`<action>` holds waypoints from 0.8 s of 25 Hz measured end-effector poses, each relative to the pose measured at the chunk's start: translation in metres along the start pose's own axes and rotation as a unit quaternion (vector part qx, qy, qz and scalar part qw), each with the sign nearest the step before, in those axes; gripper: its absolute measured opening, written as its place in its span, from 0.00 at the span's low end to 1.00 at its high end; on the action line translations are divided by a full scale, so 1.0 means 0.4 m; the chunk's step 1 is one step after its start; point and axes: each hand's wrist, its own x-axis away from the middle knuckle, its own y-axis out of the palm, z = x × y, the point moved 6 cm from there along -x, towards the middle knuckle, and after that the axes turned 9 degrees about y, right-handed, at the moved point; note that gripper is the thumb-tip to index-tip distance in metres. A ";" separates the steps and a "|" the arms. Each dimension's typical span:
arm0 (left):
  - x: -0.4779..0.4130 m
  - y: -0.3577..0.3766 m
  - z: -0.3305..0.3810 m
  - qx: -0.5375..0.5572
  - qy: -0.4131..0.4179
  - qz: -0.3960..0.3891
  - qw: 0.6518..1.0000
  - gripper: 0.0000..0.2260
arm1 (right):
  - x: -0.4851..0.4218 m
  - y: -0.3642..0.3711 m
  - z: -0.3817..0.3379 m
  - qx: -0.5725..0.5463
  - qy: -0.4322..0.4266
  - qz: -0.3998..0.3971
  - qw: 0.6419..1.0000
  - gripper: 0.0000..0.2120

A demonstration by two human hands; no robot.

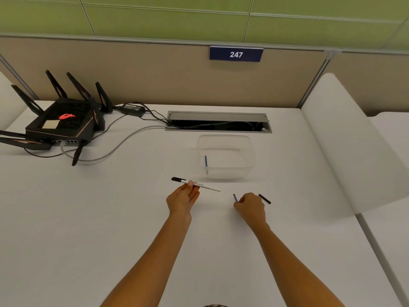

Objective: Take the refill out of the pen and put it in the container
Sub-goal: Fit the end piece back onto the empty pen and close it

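Observation:
My left hand (182,199) grips a white pen barrel (199,185) with a black cap at its left end; the barrel lies level above the table, pointing right. My right hand (251,208) is closed on a thin blue refill (235,197), whose tip sticks up from my fingers. A short black pen piece (265,198) pokes out just right of that hand; whether it is held or lying on the table is unclear. A clear plastic container (225,157) stands beyond both hands, with one blue refill (206,161) inside near its left wall.
A black router (59,122) with several antennas sits at the back left, its cables (115,149) trailing across the table to an open cable hatch (218,121) behind the container. A white divider (345,140) bounds the right side.

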 end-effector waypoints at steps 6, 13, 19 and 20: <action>-0.001 0.014 0.002 0.019 -0.009 0.001 1.000 0.06 | 0.071 -0.079 -0.072 -0.092 -0.120 -0.021 0.988 0.01; 0.000 0.046 -0.002 0.034 -0.020 -0.007 0.999 0.06 | 0.109 -0.136 -0.112 -0.099 -0.185 -0.016 0.978 0.03; 0.005 0.053 -0.004 0.036 -0.020 -0.006 0.999 0.07 | 0.107 -0.156 -0.128 -0.084 -0.210 -0.003 0.974 0.03; 0.006 0.054 -0.004 0.037 -0.020 -0.007 0.999 0.07 | 0.106 -0.154 -0.129 -0.079 -0.212 -0.003 0.974 0.03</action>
